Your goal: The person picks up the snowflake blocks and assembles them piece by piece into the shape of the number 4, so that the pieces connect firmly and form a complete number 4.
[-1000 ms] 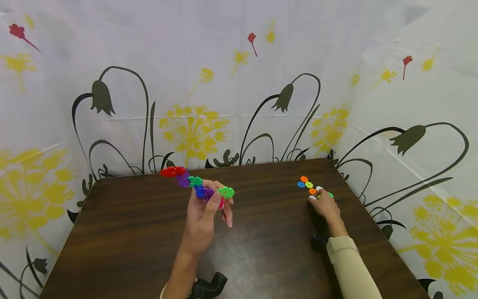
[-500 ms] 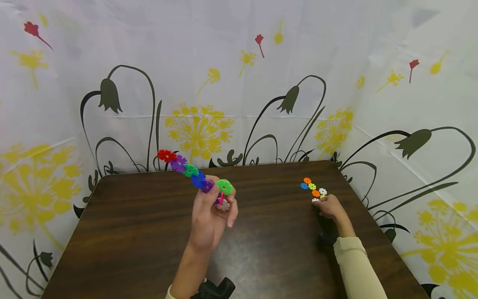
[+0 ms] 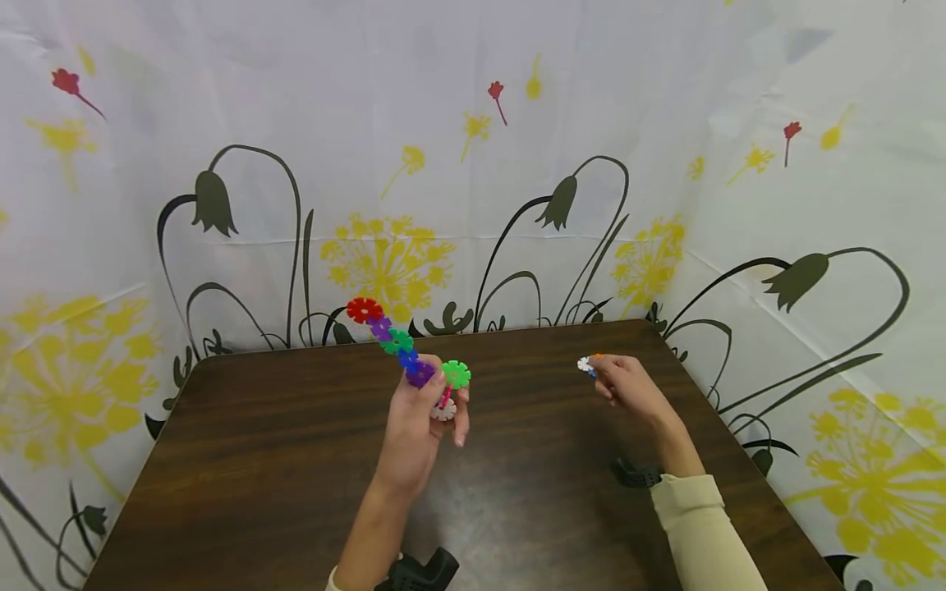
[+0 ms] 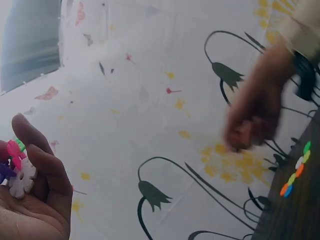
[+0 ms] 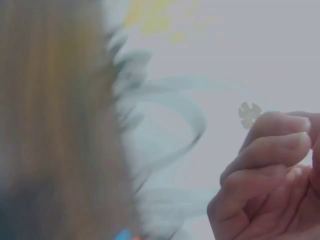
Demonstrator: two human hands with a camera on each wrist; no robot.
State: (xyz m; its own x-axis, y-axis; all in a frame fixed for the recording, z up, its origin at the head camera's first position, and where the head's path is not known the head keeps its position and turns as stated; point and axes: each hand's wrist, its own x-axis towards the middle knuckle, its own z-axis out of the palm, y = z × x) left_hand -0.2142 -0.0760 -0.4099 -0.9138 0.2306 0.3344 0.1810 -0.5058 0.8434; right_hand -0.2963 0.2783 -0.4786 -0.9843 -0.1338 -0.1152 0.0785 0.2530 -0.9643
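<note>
My left hand (image 3: 414,435) holds up a chain of joined flower-shaped plastic discs (image 3: 399,341). It runs from a red disc (image 3: 365,310) at the far end through purple, green and blue to a light green disc (image 3: 456,375), a pink one and a white one (image 4: 22,180) near the fingers. Above the table at the right, my right hand (image 3: 636,394) pinches a single white flower disc (image 3: 585,364) between thumb and fingertips. The right wrist view shows that disc (image 5: 249,115) past the curled fingers.
Several loose flower discs (image 4: 296,172), orange, blue, green and white, lie on the dark wooden table (image 3: 259,443), mostly hidden behind the right hand in the head view. A flower-printed cloth (image 3: 473,164) hangs behind the table. Black wrist devices (image 3: 421,570) sit on both wrists.
My right hand has lifted from the loose discs with a white one and moved left and up. The left hand's chain has swung from nearly level to a steeper upward slant.
</note>
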